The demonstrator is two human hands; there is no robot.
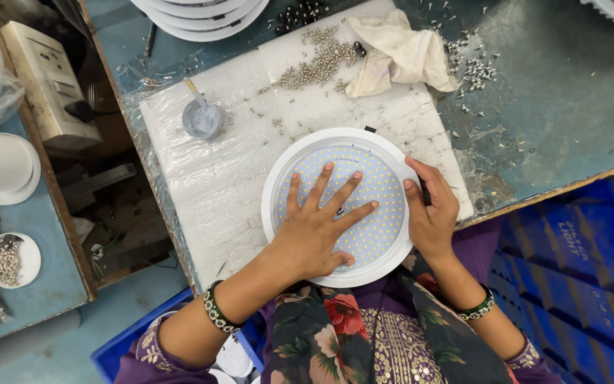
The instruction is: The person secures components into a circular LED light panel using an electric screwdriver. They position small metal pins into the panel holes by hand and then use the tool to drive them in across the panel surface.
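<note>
- While you look down from the head camera, your left hand (314,231) lies flat with fingers spread wide on the LED panel (374,186) of the round white downlight (278,186), gripping nothing.
- Your right hand (431,213) curls around the downlight's right rim, thumb on the panel's edge, holding the fixture there.
- That downlight sits on the white foam sheet (207,185) on your desk (570,107), near the desk's front edge, right in front of you.
- Farther back on the foam lie a pile of small screws (321,60), a crumpled cloth (396,53) just beside it, and a small round cup (201,117) to the left.
- More white fixtures are stacked (200,14) at the desk's far edge.
</note>
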